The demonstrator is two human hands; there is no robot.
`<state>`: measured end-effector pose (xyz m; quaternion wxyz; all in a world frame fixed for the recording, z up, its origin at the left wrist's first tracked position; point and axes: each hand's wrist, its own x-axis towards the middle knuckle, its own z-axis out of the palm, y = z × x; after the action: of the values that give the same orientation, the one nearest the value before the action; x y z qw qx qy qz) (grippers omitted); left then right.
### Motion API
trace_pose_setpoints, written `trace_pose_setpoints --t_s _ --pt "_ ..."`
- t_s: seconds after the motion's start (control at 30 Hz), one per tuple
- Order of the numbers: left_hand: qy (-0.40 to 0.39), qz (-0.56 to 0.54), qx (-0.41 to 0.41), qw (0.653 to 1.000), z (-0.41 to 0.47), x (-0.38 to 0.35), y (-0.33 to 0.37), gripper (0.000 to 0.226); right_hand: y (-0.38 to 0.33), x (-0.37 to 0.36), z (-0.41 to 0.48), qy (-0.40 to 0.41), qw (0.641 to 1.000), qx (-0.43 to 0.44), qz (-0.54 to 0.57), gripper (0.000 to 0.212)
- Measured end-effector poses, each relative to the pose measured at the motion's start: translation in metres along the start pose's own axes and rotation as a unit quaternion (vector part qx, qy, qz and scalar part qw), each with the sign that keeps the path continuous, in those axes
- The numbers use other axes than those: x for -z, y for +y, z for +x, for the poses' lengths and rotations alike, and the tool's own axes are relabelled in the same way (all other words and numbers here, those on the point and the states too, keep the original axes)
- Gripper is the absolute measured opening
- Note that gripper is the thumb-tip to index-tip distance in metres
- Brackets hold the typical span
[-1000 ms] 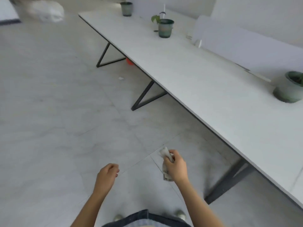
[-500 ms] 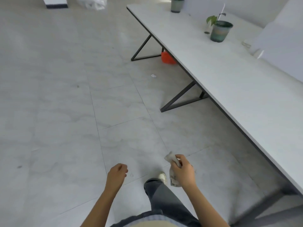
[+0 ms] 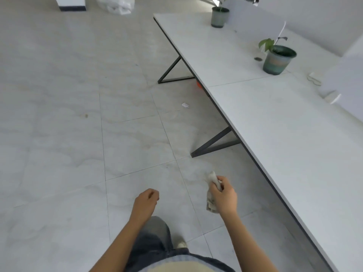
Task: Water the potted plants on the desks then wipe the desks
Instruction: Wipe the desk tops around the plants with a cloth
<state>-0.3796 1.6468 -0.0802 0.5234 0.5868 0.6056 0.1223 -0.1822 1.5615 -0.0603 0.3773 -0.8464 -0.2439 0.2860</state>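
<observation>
Open tiled floor (image 3: 59,114) spreads wide on the left. The left hand (image 3: 146,201) hangs with its fingers loosely curled, holding nothing. Just right of it, the right hand (image 3: 224,197) has its fingers gripping a crumpled cloth (image 3: 211,178) above the floor, apart from the surface (image 3: 275,124), whose dark edge runs diagonally away. On it stand a far pot (image 3: 219,17) and a near pot (image 3: 279,60); the near pot's orange patch is too blurred to read.

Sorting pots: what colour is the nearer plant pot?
Nearer pot: dark green with a faded orange patch; head view.
</observation>
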Motion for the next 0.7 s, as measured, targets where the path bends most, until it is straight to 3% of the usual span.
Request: trace_pose_setpoints --t_s 0.13,0.23,0.53,0.7 --pt "-0.001 -0.005 0.033 0.999 0.052 0.003 0.014 0.025 -0.011 -0.023 0.045 -0.043 0.999 -0.009 -0.011 0.023" --pt "0.005 -0.013 0.027 1.0 0.112 0.01 0.042 0.029 -0.036 -0.033 0.1 -0.025 1.0 -0.001 -0.018 0.023" --pt "-0.002 -0.017 -0.104 0.994 0.297 0.056 0.194 0.014 -0.145 -0.065 0.25 0.051 0.997 -0.01 0.049 0.016" --pt "-0.104 0.05 -0.09 0.989 0.344 0.034 0.221 0.012 -0.164 -0.066 0.291 0.077 0.994 -0.048 0.058 0.01"
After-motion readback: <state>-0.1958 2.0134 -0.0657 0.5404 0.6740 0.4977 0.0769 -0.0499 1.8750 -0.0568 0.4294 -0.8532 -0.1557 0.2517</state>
